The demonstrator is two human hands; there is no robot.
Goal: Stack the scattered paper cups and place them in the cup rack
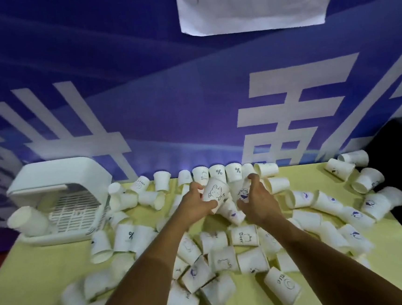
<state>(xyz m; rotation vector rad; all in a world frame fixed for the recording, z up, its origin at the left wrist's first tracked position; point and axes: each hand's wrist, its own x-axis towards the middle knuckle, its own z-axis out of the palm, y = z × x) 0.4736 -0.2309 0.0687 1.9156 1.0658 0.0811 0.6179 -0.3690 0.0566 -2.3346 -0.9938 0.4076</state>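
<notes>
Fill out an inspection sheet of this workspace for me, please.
Surface: table under a yellow-green cloth, largely covered with cups.
Job's things: many white paper cups scattered, mostly on their sides, with a row standing along the far edge; white cup rack at the far left, with a lone cup lying at its front.
Clutter: nothing seen beyond the cups.
Hands: left hand grips a bunny-print cup; right hand grips a blue-print cup beside it.
Cables: nothing seen.
Surroundings: blue banner with white characters behind the table; a white paper sheet hangs on it.
</notes>
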